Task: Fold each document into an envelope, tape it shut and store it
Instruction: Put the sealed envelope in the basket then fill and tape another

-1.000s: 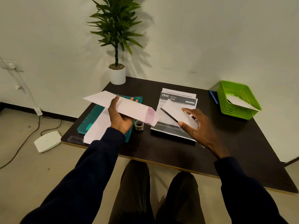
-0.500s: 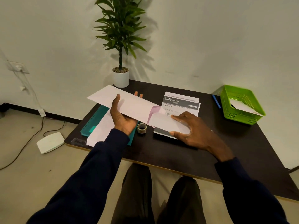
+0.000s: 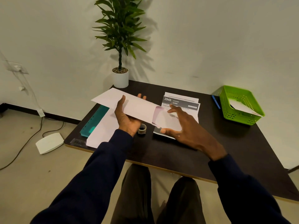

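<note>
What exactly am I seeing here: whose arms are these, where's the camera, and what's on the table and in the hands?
There is no machine here. A person is working with bare hands, and the single picture comes from a camera worn on their head, looking forward and down. The left hand holds a long pale envelope above the dark table. The right hand holds a folded sheet at the envelope's open end; I cannot tell how far in it is. On the table lie a stack of printed pages, a tape roll, a teal folder, a blue pen and a green basket with what looks like a finished envelope inside. A potted plant stands at the back.
</note>
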